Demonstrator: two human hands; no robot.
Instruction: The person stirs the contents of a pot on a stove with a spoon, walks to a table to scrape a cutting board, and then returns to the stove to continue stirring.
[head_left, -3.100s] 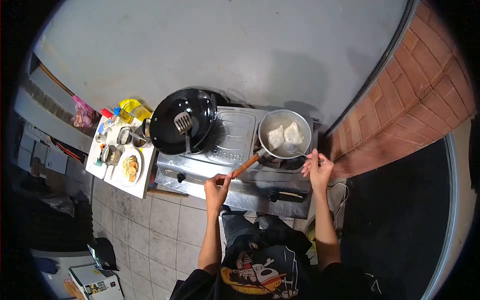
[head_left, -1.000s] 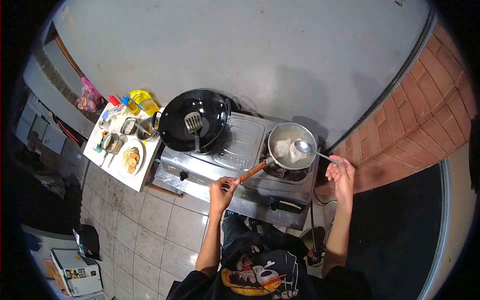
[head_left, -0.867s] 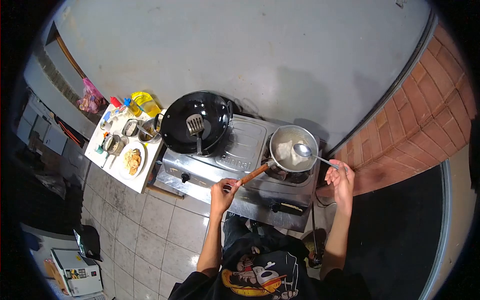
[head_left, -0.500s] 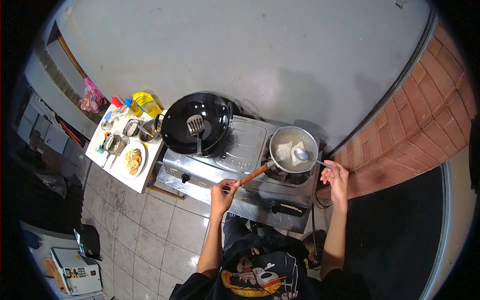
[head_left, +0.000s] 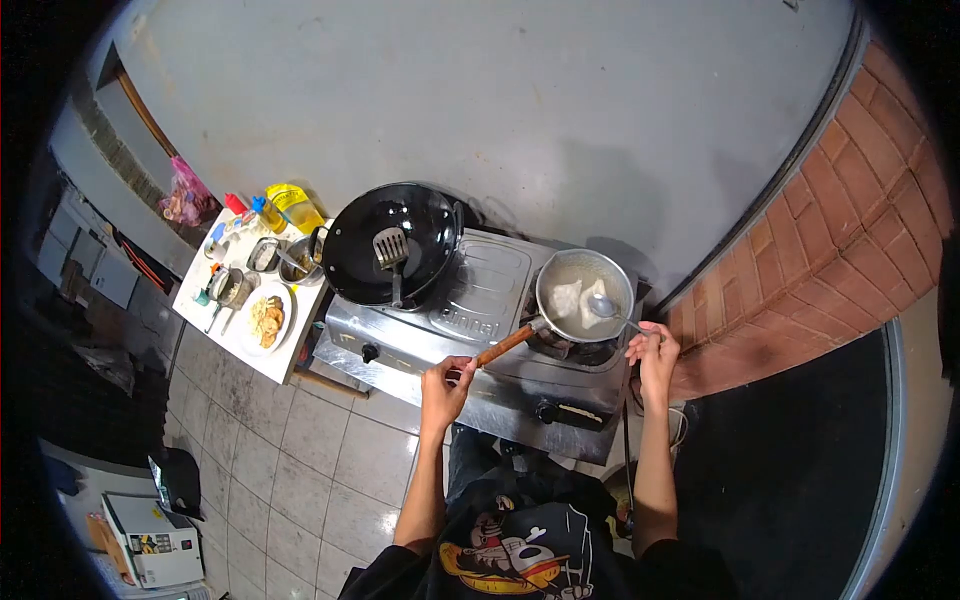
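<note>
On the right burner sits a saucepan [head_left: 548, 262] of cloudy liquid with pale, dumpling-like pieces [head_left: 565, 299] in it. My left hand [head_left: 446, 388] is closed round the end of the pan's wooden handle [head_left: 505, 346]. A metal spoon [head_left: 603, 306] reaches into the pan, its bowl resting against one pale piece. My right hand [head_left: 655, 358] grips the far end of the spoon's handle, just outside the pan's right rim.
A black wok [head_left: 350, 235] with a slotted spatula [head_left: 392, 250] stands on the left of the steel stove [head_left: 420, 350]. The side table [head_left: 265, 368] holds a plate of food [head_left: 267, 322], bowls and bottles [head_left: 268, 213]. A brick wall [head_left: 800, 260] rises at right.
My right hand has moved slightly left and down, with the spoon shifting a little in the pan. My left hand stays on the handle.
</note>
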